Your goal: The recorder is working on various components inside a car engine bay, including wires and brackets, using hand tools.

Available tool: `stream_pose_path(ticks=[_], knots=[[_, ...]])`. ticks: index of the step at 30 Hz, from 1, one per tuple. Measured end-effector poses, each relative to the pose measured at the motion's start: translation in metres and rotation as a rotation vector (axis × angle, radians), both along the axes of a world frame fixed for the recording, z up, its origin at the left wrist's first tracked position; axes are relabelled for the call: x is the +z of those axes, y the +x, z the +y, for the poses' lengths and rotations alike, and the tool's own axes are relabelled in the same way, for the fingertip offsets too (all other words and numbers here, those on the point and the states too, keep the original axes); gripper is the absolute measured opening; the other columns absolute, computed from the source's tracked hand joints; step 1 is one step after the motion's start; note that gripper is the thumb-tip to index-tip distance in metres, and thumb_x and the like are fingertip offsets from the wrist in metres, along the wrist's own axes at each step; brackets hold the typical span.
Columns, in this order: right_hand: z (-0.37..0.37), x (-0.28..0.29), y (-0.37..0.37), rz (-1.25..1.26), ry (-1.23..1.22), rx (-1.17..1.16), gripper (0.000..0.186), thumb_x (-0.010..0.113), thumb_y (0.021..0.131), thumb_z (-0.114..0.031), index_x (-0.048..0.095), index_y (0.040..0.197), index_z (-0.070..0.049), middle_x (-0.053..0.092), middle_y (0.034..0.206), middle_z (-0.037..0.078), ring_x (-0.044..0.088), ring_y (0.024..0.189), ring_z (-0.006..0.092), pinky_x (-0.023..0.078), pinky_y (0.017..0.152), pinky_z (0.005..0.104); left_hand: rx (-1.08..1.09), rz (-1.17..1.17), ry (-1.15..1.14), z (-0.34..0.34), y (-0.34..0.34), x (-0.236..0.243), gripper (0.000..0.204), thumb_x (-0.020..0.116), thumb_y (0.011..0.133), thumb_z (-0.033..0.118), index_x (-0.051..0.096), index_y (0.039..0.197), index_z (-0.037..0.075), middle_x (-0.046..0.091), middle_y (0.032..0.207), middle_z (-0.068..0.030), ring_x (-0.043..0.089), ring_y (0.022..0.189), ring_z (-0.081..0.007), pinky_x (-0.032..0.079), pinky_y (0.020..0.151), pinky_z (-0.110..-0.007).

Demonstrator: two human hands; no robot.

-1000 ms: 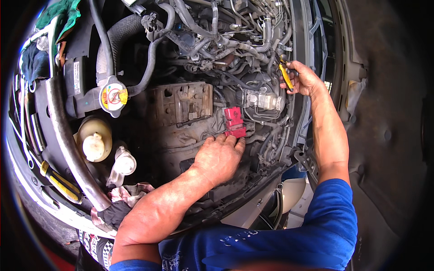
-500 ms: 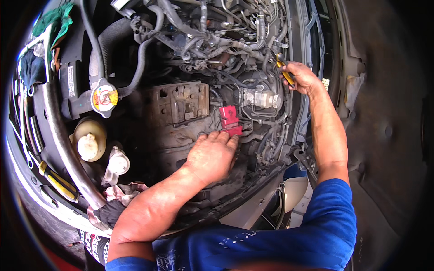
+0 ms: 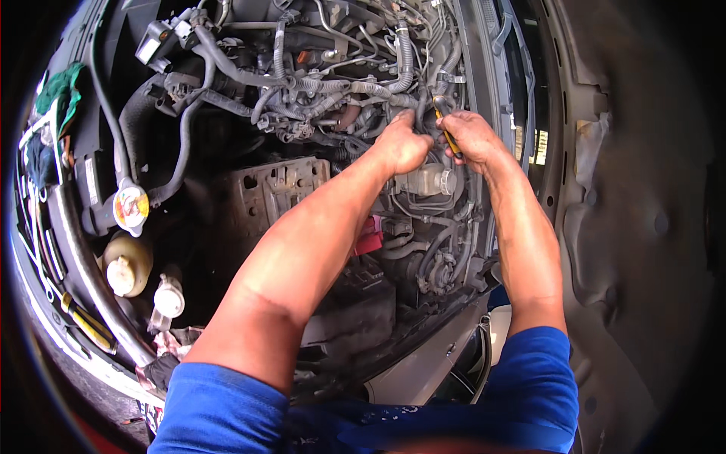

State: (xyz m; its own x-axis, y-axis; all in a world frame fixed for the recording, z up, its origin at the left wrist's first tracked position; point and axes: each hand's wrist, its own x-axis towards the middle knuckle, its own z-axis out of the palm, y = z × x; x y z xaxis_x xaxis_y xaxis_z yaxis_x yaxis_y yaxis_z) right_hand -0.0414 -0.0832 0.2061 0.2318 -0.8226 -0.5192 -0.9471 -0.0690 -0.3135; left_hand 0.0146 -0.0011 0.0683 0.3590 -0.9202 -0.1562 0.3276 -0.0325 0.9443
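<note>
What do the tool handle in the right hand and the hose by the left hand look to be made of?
Tool handle in the right hand: seemingly glossy yellow-and-black plastic or rubber grip. Hose above the left hand: probably ribbed grey plastic or rubber, matte and dusty.

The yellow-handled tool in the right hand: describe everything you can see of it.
The yellow-handled tool is slim, with a yellow and black handle that looks like plastic or rubber and a dark metal front end near the hoses. Whether it is pliers or a screwdriver cannot be told. It stands nearly upright, tilted slightly, tip pointing up into the engine bay. The right hand closes its grip around the handle, hiding most of it. The left hand is just beside it, gripping engine parts, not clearly touching the tool.
</note>
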Motion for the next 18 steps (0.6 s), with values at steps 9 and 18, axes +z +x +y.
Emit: stream_pose_path(ticks=[9,18], knots=[[-0.008,0.002,0.005,0.049,0.006,0.007,0.019,0.059,0.093,-0.022,0.061,0.096,-0.004,0.058,0.072,0.003,0.053,0.051,0.0101,0.036,0.037,0.0246,-0.137,0.418,-0.166,-0.074,0.006,-0.028,0.085,0.068,0.070,0.016,0.037,0.145,-0.008,0.064,0.117,-0.0197,0.059,0.107,-0.0244,0.047,0.091,-0.031],[-0.016,-0.002,0.024,0.183,-0.031,0.085,0.020,0.059,0.093,-0.024,0.060,0.092,-0.004,0.061,0.073,0.003,0.056,0.051,0.0100,0.037,0.036,0.0235,-0.263,0.451,-0.190,-0.073,0.026,-0.032,0.101,0.068,0.066,0.017,0.024,0.152,-0.012,0.061,0.128,-0.0256,0.059,0.117,-0.0296,0.044,0.100,-0.030]])
